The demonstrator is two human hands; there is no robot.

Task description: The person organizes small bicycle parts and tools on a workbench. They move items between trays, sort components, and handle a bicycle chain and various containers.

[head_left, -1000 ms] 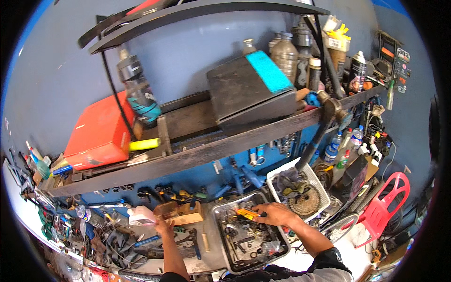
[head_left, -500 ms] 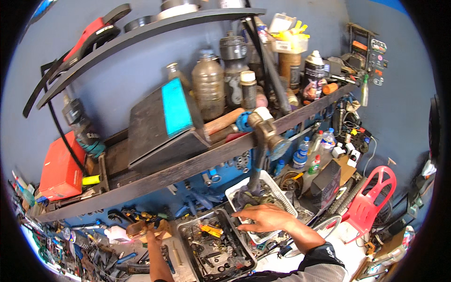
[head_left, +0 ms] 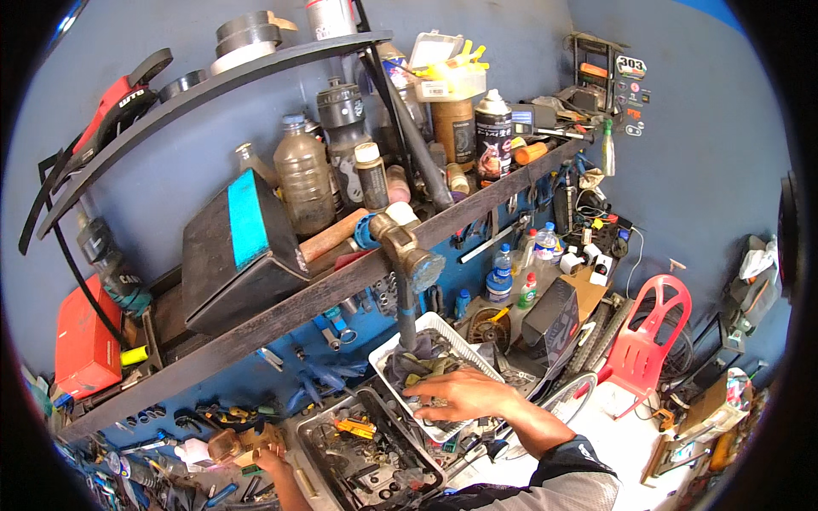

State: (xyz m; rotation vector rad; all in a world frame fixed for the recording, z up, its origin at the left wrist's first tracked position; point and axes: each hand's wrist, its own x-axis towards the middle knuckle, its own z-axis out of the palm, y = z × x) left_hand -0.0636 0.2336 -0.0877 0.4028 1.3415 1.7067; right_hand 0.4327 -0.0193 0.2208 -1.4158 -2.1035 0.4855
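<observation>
Low in the view, my right hand (head_left: 464, 394) reaches over a white plastic basket (head_left: 485, 362), fingers stretched out. They are close to a dark crumpled cloth (head_left: 415, 366) in the basket; whether they touch it I cannot tell. My left hand (head_left: 271, 462) is at the lower left, beside a small brown cardboard piece (head_left: 262, 438) and a brownish see-through container (head_left: 224, 445). Its fingers are partly hidden, so I cannot make out a grip. Between the hands lies a black tray (head_left: 305, 471) of small metal parts, with a yellow-orange item (head_left: 354, 427) in it.
A dark shelf edge (head_left: 230, 362) crosses above my hands, with a hammer (head_left: 407, 264) hanging from it, handle down, over the basket. A black box (head_left: 247, 268) and several bottles stand on the shelf. Further right are a bicycle wheel (head_left: 588, 390) and a red plastic chair (head_left: 652, 349).
The view has swung to the right, so the shelf and basket sit further left. My left hand has shifted slightly right of the brownish container. My right hand stays over the basket, fingers stretched.
</observation>
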